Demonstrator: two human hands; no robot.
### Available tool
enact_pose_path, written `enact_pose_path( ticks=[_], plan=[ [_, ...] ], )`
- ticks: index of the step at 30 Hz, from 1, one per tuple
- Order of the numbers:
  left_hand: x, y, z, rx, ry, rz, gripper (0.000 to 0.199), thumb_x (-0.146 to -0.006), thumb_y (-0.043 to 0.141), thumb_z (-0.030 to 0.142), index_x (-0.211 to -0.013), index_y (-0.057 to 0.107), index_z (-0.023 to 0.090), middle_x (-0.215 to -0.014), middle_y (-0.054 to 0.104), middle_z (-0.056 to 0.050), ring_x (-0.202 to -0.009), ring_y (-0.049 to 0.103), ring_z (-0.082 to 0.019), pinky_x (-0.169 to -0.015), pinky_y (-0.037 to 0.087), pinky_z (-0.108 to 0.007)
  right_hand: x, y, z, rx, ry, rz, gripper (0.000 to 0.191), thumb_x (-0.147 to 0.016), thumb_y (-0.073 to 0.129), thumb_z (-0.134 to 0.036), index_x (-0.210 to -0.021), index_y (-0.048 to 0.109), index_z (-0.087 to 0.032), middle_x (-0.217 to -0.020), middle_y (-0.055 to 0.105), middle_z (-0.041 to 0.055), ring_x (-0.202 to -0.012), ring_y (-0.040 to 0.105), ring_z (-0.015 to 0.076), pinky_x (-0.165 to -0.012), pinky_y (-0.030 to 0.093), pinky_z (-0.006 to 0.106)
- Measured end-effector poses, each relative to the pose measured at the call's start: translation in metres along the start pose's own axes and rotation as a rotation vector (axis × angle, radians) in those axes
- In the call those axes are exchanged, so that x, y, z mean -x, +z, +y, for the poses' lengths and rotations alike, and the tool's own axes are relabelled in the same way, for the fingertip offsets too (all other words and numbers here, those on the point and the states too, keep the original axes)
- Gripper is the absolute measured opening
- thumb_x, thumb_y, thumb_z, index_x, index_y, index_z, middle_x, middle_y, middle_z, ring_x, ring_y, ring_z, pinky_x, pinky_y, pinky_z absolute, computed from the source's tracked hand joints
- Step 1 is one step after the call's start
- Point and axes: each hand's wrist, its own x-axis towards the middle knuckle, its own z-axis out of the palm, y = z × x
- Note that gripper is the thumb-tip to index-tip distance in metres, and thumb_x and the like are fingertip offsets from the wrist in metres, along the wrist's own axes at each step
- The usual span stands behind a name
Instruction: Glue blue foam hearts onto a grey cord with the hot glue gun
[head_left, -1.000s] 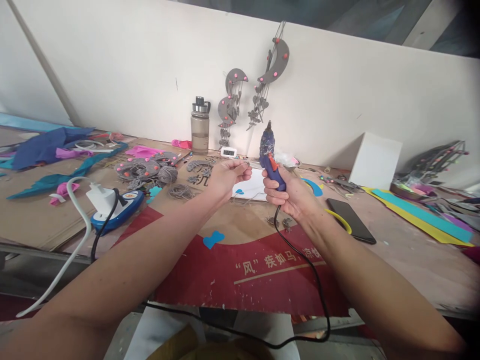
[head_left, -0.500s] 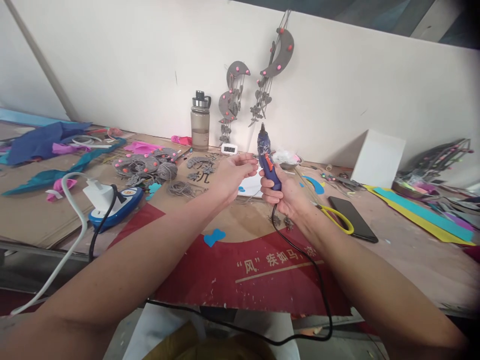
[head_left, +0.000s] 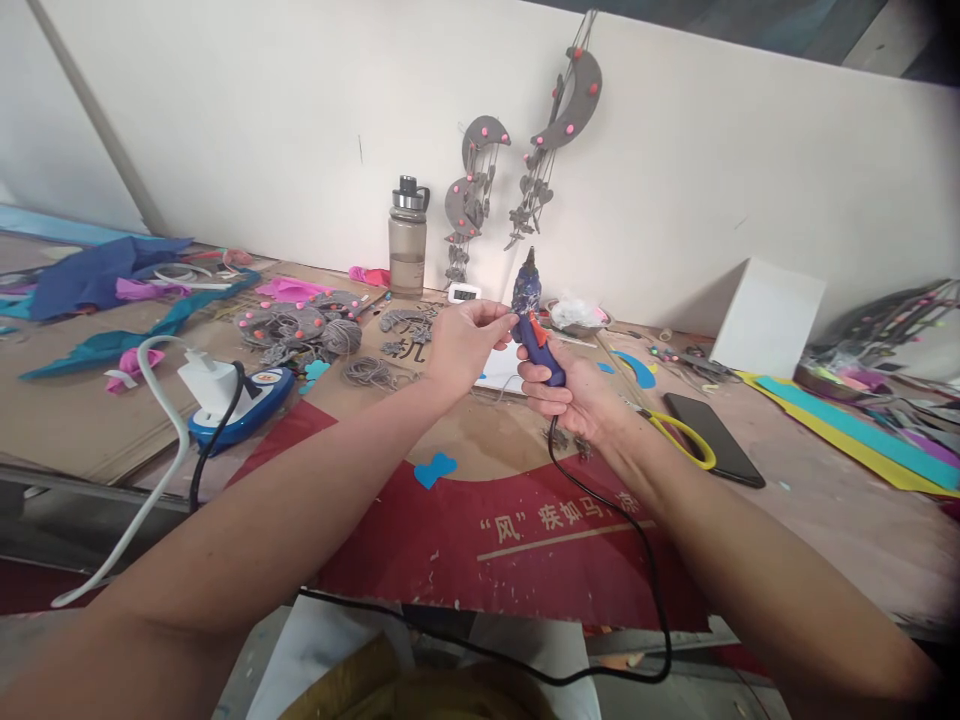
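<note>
My right hand (head_left: 566,392) is wrapped round the handle of a blue hot glue gun (head_left: 529,295) with an orange trigger, its nozzle pointing up. A black cord runs down from the handle and loops below the table edge. Beside the gun's body, my left hand (head_left: 472,340) has its thumb and forefinger pinched together, the tips touching or very close to the gun. Whatever is between them is too small to make out. Under the hands lie a white sheet (head_left: 501,374) and a cardboard sheet with red print (head_left: 420,540), with a blue paper cutout (head_left: 435,469) on it.
Yellow-handled scissors (head_left: 686,440) and a black phone (head_left: 716,440) lie right. A water bottle (head_left: 407,245) stands at the back, near hanging grey moon ornaments (head_left: 574,105). Left are a blue power strip (head_left: 247,405), grey yarn pieces (head_left: 300,325) and coloured paper (head_left: 112,275).
My left hand's fingertips have moved right, up against the glue gun's body. The gun stays upright in my right hand. The whole view has shifted slightly.
</note>
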Motion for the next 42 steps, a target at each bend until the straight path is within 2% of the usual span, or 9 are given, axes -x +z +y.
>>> enact_pose_path(
  ticks=[10,16,20,25,28,31,36,39,42],
  plan=[
    [-0.003,0.0,-0.001,-0.173,0.058,0.035,0.01,-0.074,0.06,0.022,-0.068,0.063,0.015,-0.055,0.059,0.001,-0.051,0.054,-0.009,-0.052,0.04,-0.02,-0.001,-0.003,0.005,0.113,-0.046,-0.032,0.038,-0.094,0.042,-0.052,-0.084,0.052,-0.017,-0.057,0.036,-0.0079,-0.037,0.011,0.0015,-0.033,0.015,0.015],
    [-0.019,-0.008,-0.015,0.057,-0.136,0.137,0.008,-0.069,0.064,0.016,-0.063,0.061,0.013,-0.055,0.057,0.001,-0.05,0.051,-0.008,-0.052,0.043,-0.021,0.006,0.006,-0.003,0.13,-0.044,-0.031,0.039,-0.096,0.038,-0.051,-0.083,0.053,-0.017,-0.055,0.034,-0.0085,-0.037,0.008,0.0024,-0.032,0.013,0.016],
    [-0.019,-0.017,-0.018,0.257,-0.205,0.045,0.008,-0.07,0.069,0.015,-0.067,0.063,0.01,-0.064,0.062,-0.002,-0.057,0.054,-0.007,-0.059,0.045,-0.022,0.008,0.003,-0.012,0.184,-0.124,0.044,0.038,-0.096,0.037,-0.05,-0.082,0.052,-0.018,-0.054,0.035,-0.0083,-0.036,0.009,0.0027,-0.033,0.013,0.016],
    [-0.015,-0.018,-0.022,0.33,-0.266,-0.07,0.013,-0.071,0.073,0.02,-0.073,0.066,0.01,-0.074,0.065,-0.004,-0.061,0.055,-0.006,-0.064,0.047,-0.023,0.004,-0.007,-0.016,0.231,-0.219,0.093,0.039,-0.093,0.043,-0.053,-0.082,0.053,-0.018,-0.054,0.037,-0.0076,-0.037,0.013,0.003,-0.033,0.015,0.017],
    [-0.016,-0.018,-0.03,0.23,-0.295,-0.108,0.012,-0.071,0.073,0.021,-0.075,0.066,0.012,-0.075,0.064,-0.002,-0.061,0.054,-0.006,-0.062,0.045,-0.022,0.003,-0.008,-0.016,0.245,-0.23,0.101,0.04,-0.093,0.043,-0.055,-0.083,0.053,-0.018,-0.055,0.036,-0.0078,-0.037,0.013,0.0028,-0.034,0.015,0.017],
    [-0.019,-0.021,-0.037,-0.045,-0.271,-0.123,0.008,-0.071,0.07,0.019,-0.073,0.064,0.014,-0.069,0.061,0.0,-0.058,0.053,-0.007,-0.057,0.043,-0.022,0.0,-0.008,-0.016,0.295,-0.291,0.144,0.042,-0.091,0.044,-0.059,-0.084,0.052,-0.019,-0.057,0.038,-0.0074,-0.037,0.016,0.0031,-0.034,0.018,0.018],
    [-0.022,-0.03,-0.043,-0.391,-0.244,-0.131,0.015,-0.071,0.071,0.024,-0.077,0.06,0.015,-0.066,0.064,-0.001,-0.057,0.056,-0.01,-0.052,0.041,-0.022,-0.025,-0.029,-0.018,0.459,-0.442,0.338,0.041,-0.09,0.042,-0.061,-0.084,0.048,-0.02,-0.059,0.044,-0.0055,-0.035,0.027,0.0046,-0.033,0.025,0.02],
    [-0.022,-0.034,-0.042,-0.446,-0.248,-0.125,0.029,-0.065,0.077,0.03,-0.082,0.057,0.017,-0.067,0.066,-0.002,-0.057,0.059,-0.012,-0.05,0.041,-0.022,-0.047,-0.051,-0.02,0.622,-0.389,0.506,0.037,-0.094,0.037,-0.056,-0.084,0.044,-0.021,-0.061,0.047,-0.0043,-0.036,0.031,0.0052,-0.033,0.028,0.019],
    [-0.021,-0.035,-0.04,-0.484,-0.202,-0.151,0.019,-0.069,0.074,0.028,-0.073,0.06,0.016,-0.06,0.063,-0.001,-0.053,0.057,-0.011,-0.049,0.04,-0.021,-0.066,-0.068,-0.023,0.915,-0.296,0.571,0.032,-0.096,0.037,-0.05,-0.089,0.046,-0.02,-0.062,0.049,-0.0032,-0.038,0.035,0.0054,-0.036,0.032,0.018]
  ],
)
